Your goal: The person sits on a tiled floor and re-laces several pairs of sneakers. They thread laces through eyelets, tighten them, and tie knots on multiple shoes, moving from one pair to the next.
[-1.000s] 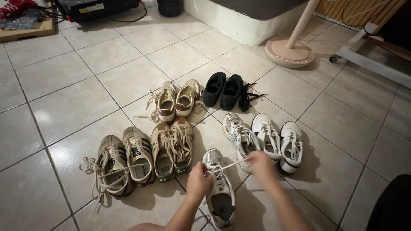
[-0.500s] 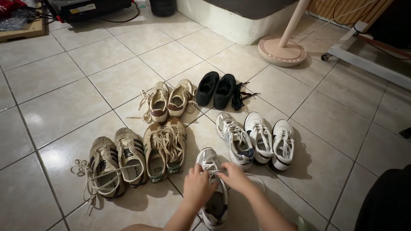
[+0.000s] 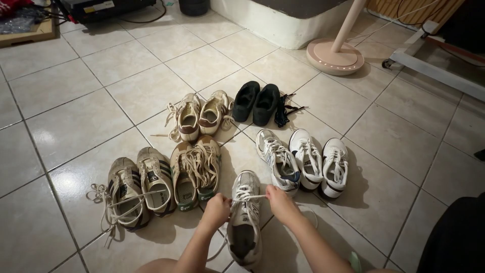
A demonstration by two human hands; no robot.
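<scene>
Left hand [image 3: 216, 210], right hand [image 3: 279, 203] – both pinched shut on white lace [image 3: 248, 197], taut across silver-white mesh sneaker [image 3: 244, 222] on tiled floor [image 3: 76, 126]. Risk: uneven pull – lace slips, knot loosens.

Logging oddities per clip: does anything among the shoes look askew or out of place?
Mostly tidy pairs. The silver sneaker between both hands sits apart from its mate. Loose laces trail from the striped pair, and black laces lie beside the black shoes.

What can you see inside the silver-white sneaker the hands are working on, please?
The silver-white sneaker has a dark, shadowed heel opening; nothing shows in it. Its front interior is covered by tongue and lace, pulled taut by left hand and right hand.
</scene>
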